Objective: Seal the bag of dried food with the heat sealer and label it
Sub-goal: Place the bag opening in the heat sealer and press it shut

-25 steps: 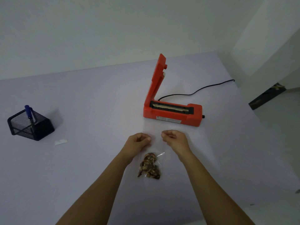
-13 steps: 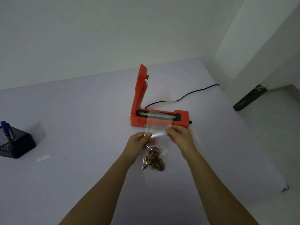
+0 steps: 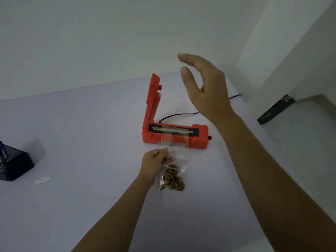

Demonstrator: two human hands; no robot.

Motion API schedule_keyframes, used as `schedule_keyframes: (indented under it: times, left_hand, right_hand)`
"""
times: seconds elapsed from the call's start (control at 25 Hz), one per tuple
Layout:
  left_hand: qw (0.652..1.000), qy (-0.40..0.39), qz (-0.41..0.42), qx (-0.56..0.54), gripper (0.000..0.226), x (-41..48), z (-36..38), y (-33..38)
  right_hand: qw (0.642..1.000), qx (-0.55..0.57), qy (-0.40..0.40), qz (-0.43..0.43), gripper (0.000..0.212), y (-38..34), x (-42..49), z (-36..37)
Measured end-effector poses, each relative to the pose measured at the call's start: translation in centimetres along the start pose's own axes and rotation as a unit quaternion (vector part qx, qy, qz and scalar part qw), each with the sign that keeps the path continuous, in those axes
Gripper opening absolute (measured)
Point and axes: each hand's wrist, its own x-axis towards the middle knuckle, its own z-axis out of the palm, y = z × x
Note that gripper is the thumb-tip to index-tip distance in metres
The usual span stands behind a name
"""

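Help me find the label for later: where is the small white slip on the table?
The white slip lies flat at the head view's lower left, just right of the black mesh pen holder, far left of the left hand.

A pale lilac table [image 3: 81, 128] carries everything. Beyond the left hand's fingertips [image 3: 165, 151] stands the orange heat sealer [image 3: 175, 137], lid raised. The clear bag [image 3: 172, 176] lies beside those fingers. Far leftward sit a mesh holder [image 3: 14, 166] and a white label [image 3: 43, 180].

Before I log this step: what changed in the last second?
The bag went forward; its open end now lies across the sealer bar. The right hand let go and rose toward the raised lid. The left hand still pinches the bag. Lid still open; label untouched.
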Motion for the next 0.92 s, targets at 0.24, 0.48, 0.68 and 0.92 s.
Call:
schedule_keyframes:
  times: [0.24,0.48,0.68,0.92]
  left_hand:
    - [1.0,0.012,-0.007,-0.004,0.023,0.0,0.1,0.2]
    - [1.0,0.017,-0.011,0.003,0.023,0.0,0.2,0.4]
    - [1.0,0.015,-0.013,-0.001,0.026,0.0,0.2,0.3]
    - [1.0,0.014,-0.012,-0.003,0.024,0.0,0.3,0.3]
  right_hand:
    - [0.939,-0.133,-0.294,-0.122,0.043,-1.6,3.6,1.5]
    - [0.909,-0.214,-0.314,-0.17,0.041,0.0,2.7,1.5]
    - [0.913,-0.287,-0.268,-0.113,0.036,2.8,0.4,-0.4]
    - [0.906,-0.265,-0.309,0.117,0.046,7.3,-4.5,-0.4]
